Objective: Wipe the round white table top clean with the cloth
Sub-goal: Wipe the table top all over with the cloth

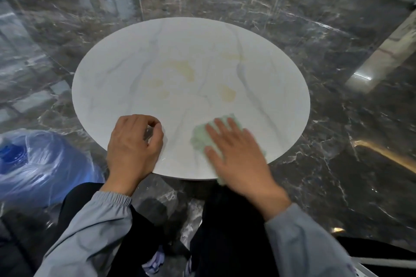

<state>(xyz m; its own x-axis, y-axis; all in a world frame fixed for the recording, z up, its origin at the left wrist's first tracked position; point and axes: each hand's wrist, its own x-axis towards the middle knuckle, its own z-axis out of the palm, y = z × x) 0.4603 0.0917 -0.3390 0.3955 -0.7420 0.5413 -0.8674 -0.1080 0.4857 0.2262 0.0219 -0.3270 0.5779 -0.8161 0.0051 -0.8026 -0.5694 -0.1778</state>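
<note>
The round white marble-look table top [126, 78] fills the middle of the view. Yellowish stains [184, 69] spread over its centre and centre right. A pale green cloth [200, 137] lies flat near the table's front edge. My right hand [238, 153] presses on the cloth with straight, spread fingers and covers most of it. My left hand [132, 144] rests on the table's front edge to the left of the cloth, fingers loosely curled, with nothing in it.
Dark veined marble floor [337, 119] surrounds the table. A blue water jug in clear plastic wrap [33, 164] stands on the floor at the left, close to the table's edge. A pale stone ledge [387, 51] runs along the right. My dark-trousered legs are below the table.
</note>
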